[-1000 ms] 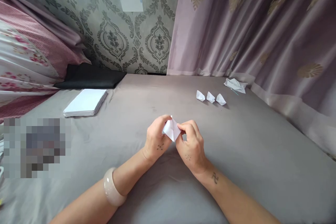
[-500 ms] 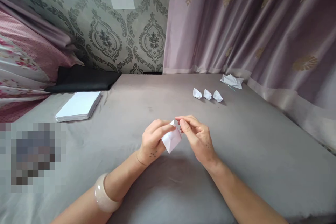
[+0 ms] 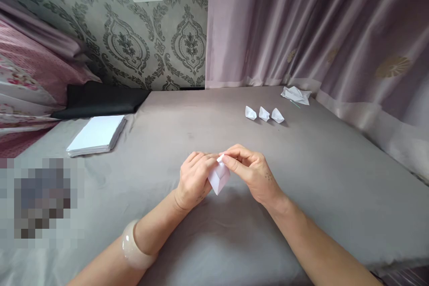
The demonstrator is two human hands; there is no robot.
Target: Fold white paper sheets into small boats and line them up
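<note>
A small folded piece of white paper (image 3: 219, 178), diamond-shaped with a point toward me, is held between both hands above the grey sheet. My left hand (image 3: 197, 176) is closed on its left side, fingers over the upper part. With thumb and index finger, my right hand (image 3: 253, 172) pinches the paper's far tip. The left palm and the paper's underside are hidden. Farther back, three small folded white paper shapes (image 3: 264, 114) stand in a row.
A stack of white paper (image 3: 97, 134) lies at the left, near a folded black cloth (image 3: 107, 100). More folded white paper (image 3: 295, 95) sits at the back right by the purple curtain (image 3: 261, 27). A blurred patch (image 3: 43, 201) covers something at the lower left.
My right hand has closed in on the paper's far tip, which now looks bent over. The left fingers have shifted slightly on the paper. The camera view has tilted a little.
</note>
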